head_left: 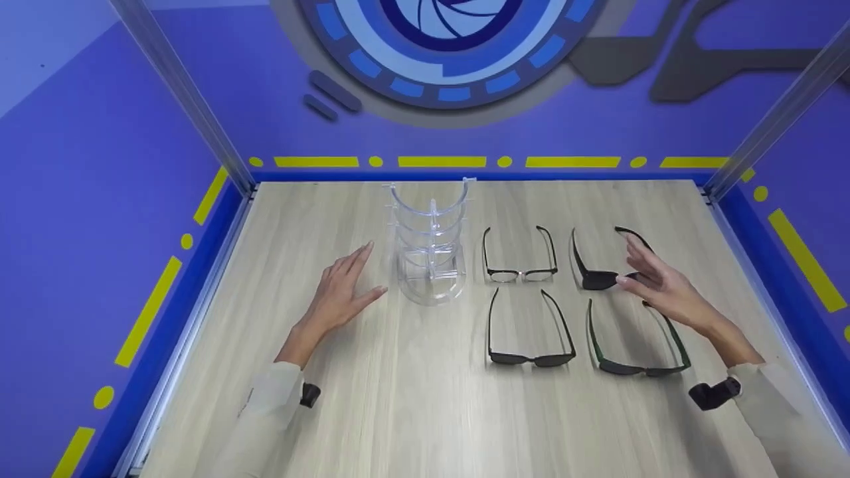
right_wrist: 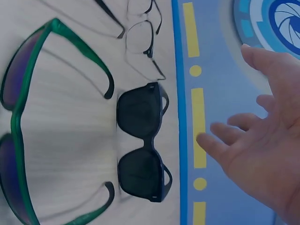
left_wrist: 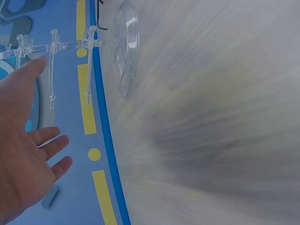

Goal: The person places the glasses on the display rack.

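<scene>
My left hand (head_left: 340, 292) hovers left of a clear plastic glasses stand (head_left: 431, 265), thumb and fingers spread, holding nothing. In the left wrist view the stand's tiered arms (left_wrist: 52, 70) and rounded base (left_wrist: 125, 51) show beyond the thumb. My right hand (head_left: 667, 292) is over the right-hand glasses with its fingers apart and nothing in it. It partly covers black sunglasses (head_left: 597, 279), which show whole in the right wrist view. Nearer me lie green-framed sunglasses (head_left: 621, 367). To their left are dark sunglasses (head_left: 531, 360), with clear-lensed glasses (head_left: 521, 274) behind them.
The wood-grain table (head_left: 412, 411) is bounded by blue panels (head_left: 425, 143) with yellow marks at the back and sides. Metal posts (head_left: 189, 99) stand at the rear corners. Black wrist cameras (head_left: 714, 394) sit on both sleeves.
</scene>
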`<state>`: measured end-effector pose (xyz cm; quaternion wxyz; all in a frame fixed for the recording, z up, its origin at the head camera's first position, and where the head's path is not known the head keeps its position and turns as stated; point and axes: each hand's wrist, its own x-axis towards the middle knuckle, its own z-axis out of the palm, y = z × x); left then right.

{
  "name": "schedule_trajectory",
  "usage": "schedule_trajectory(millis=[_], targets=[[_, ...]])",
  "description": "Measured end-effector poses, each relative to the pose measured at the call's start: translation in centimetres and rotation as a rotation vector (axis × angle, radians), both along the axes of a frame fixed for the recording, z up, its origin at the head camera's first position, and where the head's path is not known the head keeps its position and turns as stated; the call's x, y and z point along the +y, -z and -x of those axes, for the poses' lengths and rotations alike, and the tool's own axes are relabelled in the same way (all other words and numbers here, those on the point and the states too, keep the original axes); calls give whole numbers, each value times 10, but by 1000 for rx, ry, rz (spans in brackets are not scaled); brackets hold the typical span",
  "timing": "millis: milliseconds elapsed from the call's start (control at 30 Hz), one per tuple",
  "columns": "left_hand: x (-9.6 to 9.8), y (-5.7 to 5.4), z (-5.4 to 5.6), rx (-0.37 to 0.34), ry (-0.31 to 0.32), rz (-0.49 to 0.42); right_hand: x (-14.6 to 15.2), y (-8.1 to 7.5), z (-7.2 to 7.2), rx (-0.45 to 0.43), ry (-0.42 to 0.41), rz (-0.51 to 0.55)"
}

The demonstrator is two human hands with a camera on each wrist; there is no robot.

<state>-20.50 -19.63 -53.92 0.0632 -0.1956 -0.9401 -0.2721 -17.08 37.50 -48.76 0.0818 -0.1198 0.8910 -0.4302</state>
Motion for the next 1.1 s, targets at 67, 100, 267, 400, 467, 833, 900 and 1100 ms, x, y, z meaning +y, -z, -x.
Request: schedule_trajectory(millis=[67,100,267,400,467,833,900,1100], targets=[[3,1,-2,-19,4,-22,-2,2,-2,-16,-17,52],[5,1,-3,-29,8,-30,-3,3,-3,-15,-26,73],[16,2,-8,-96,50,-107,-9,10,-8,-46,-86,187],[22,4,-16,-184,49,-164,-16,17,-11,-98,-111,261],[25,4,-22,-221,38,-182,-21,20,-12,-125,-136,300],[50,15,-38,-295,145,-289,-31,29,-29,-202,-250,430],[58,17,-37,-299,191,-297,-32,29,-32,-214,-231,411],[79,28,-39,-342,285,-328,-42,32,-37,-299,-147,378]])
